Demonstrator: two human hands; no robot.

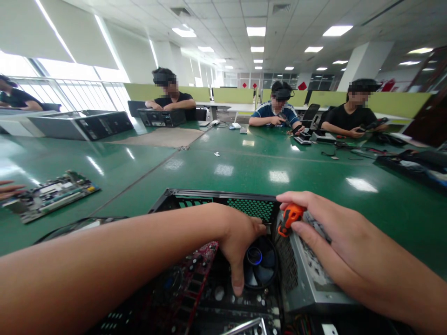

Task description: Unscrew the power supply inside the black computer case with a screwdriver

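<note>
My left hand (240, 237) reaches into an open black computer case (216, 191). Its thumb and fingers curve around the left and far edges of a round black cooling fan (263, 266); some fingertips are hidden. Between the thumb and fingers of my right hand (335, 237) is an orange and black screwdriver (290, 218), whose shaft I cannot make out. That hand hovers over the silver power supply (324, 286), at the case's right side. A red circuit card (202, 272) stands left of the fan, partly covered by my left forearm.
On the green table (223, 172) a loose motherboard (59, 193) lies at left, beside another person's hand (10, 190). A grey computer case (84, 123) stands farther back. Several people sit across the table, one with a case (162, 117). A black case (415, 167) lies at right.
</note>
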